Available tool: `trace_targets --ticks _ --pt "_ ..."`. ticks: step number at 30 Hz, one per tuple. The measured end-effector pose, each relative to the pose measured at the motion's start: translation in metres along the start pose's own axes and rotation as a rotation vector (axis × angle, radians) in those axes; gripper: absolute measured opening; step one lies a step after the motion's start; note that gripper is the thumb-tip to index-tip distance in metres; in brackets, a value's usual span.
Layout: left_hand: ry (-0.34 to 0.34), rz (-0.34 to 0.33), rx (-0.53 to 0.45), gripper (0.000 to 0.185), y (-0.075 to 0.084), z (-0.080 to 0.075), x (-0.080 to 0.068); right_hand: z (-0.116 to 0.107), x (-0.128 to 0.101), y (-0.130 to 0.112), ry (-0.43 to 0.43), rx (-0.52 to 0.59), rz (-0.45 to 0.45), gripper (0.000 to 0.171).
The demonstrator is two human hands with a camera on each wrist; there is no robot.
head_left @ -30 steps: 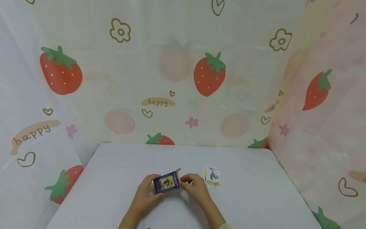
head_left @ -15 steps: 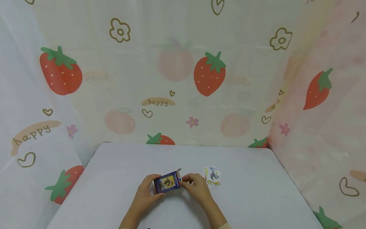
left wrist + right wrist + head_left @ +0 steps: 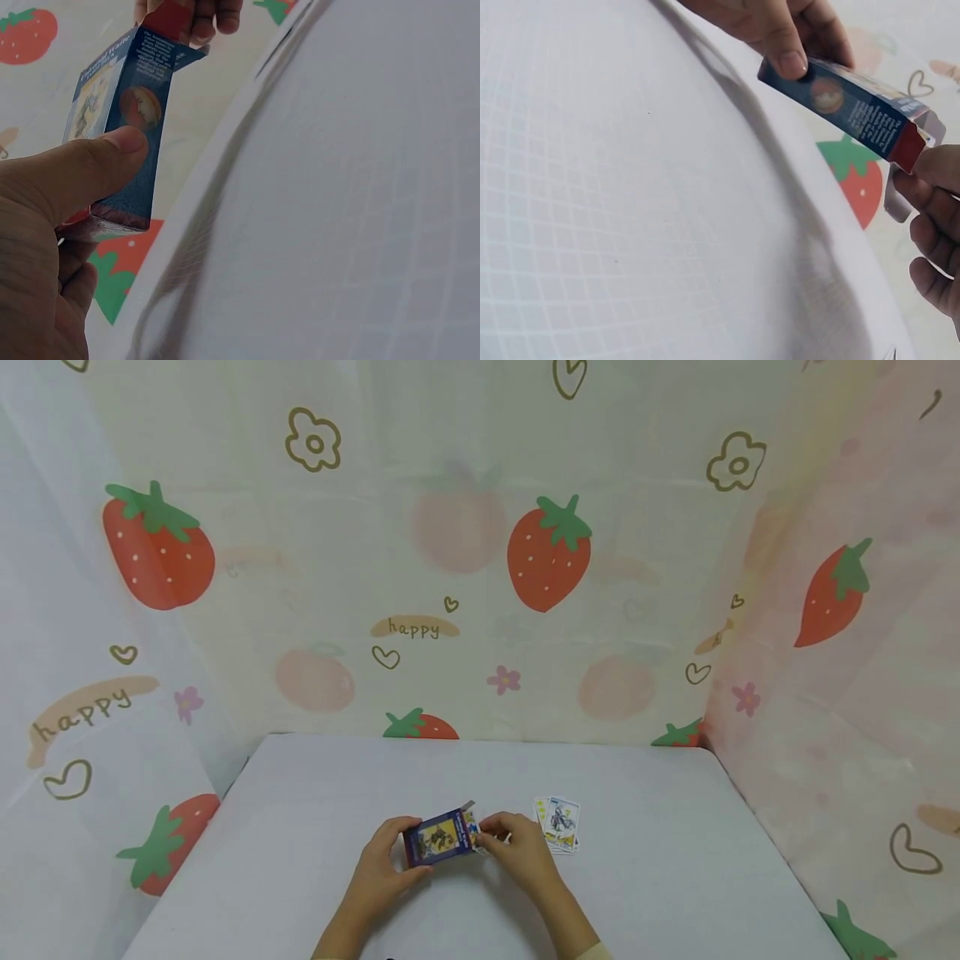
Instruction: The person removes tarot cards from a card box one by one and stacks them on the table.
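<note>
A small blue card box (image 3: 438, 837) with a yellow picture is held just above the white table (image 3: 675, 877) near its front edge. My left hand (image 3: 402, 850) grips the box's left end; in the left wrist view the thumb (image 3: 97, 165) presses on the box's narrow side (image 3: 135, 120). My right hand (image 3: 491, 837) has its fingers curled at the box's open right end, where a flap (image 3: 468, 807) sticks up. In the right wrist view the right fingertips (image 3: 934, 176) pinch at the red end (image 3: 906, 146) of the box (image 3: 847, 105). What lies inside the box is hidden.
A small fanned pile of picture cards (image 3: 558, 825) lies face up on the table just right of my right hand. Strawberry-print cloth (image 3: 480, 568) walls the table at the back and on both sides.
Almost nothing has moved. My right fingers have shifted a little at the box's open end, and a small white edge now shows under them.
</note>
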State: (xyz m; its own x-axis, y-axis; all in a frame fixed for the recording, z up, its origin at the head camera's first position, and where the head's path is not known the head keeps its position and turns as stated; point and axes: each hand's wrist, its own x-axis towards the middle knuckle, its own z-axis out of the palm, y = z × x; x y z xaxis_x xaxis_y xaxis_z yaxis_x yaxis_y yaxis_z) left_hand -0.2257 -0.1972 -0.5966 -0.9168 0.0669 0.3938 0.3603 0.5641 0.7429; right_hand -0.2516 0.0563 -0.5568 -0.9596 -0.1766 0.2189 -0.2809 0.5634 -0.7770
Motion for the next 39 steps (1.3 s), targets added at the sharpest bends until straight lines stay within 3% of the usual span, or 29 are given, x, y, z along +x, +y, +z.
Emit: trace_targets --ticks 9,27,39 --pt "-0.027 -0.038 -0.035 0.078 0.001 -0.002 0.0 -0.005 -0.001 -0.003 -0.015 0.045 0.001 0.007" --pt "0.007 0.007 -0.026 0.078 0.0 -0.002 0.0 -0.013 -0.002 -0.001 0.019 0.068 0.009 0.011" --pt "-0.001 -0.014 -0.025 0.077 0.002 -0.002 0.0 -0.025 -0.002 0.003 0.063 0.073 0.004 0.011"
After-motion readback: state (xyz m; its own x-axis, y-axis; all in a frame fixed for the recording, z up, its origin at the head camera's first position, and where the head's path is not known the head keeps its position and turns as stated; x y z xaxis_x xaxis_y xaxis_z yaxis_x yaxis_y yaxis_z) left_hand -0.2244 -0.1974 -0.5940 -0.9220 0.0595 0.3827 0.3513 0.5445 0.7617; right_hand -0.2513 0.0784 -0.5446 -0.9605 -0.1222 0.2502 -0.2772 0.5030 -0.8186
